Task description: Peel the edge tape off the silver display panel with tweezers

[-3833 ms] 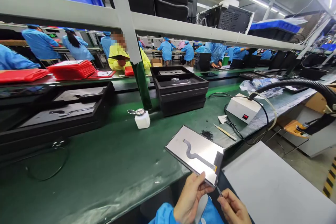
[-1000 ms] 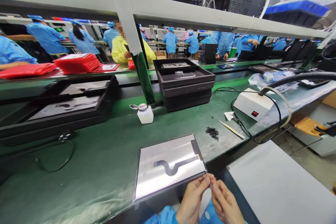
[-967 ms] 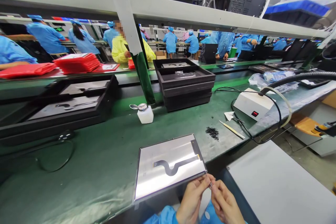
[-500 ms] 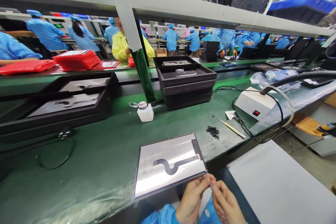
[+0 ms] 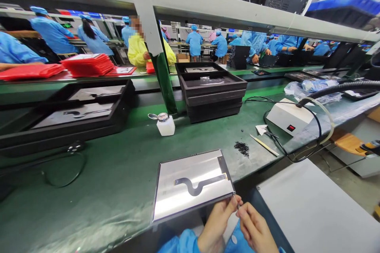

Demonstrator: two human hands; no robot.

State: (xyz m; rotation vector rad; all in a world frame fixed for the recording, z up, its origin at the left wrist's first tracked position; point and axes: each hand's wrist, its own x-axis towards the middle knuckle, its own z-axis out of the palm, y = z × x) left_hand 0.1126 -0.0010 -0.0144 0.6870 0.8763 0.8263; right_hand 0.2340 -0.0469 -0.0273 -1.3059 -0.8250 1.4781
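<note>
A flat display panel [image 5: 170, 199] with a silver back and a dark curved ribbon cable [image 5: 194, 189] lies tilted at the bench's near edge, its front side overhanging. My left hand [image 5: 218, 219] is closed at the panel's near right corner, thumb and forefinger pinched there and the other fingers partly beneath. Beside it, my right hand [image 5: 255, 225] pinches a thin metal tool [image 5: 238, 204], perhaps tweezers, whose tip meets that corner. Most of the tool is hidden by fingers.
On the green bench [image 5: 118, 174] stand a white pump bottle [image 5: 166, 126], stacked black trays [image 5: 213, 99] and a white box with a hose [image 5: 289, 116]. Black scraps [image 5: 242, 148] lie near a pale-handled blade [image 5: 263, 145]. Another black tray [image 5: 118, 120] holds panels at left. Co-workers sit beyond.
My hands stay at the panel's corner, with the fingers shifting only slightly around the thin tool. The whole view drifts a little. Across the bench, a co-worker's hands have moved.
</note>
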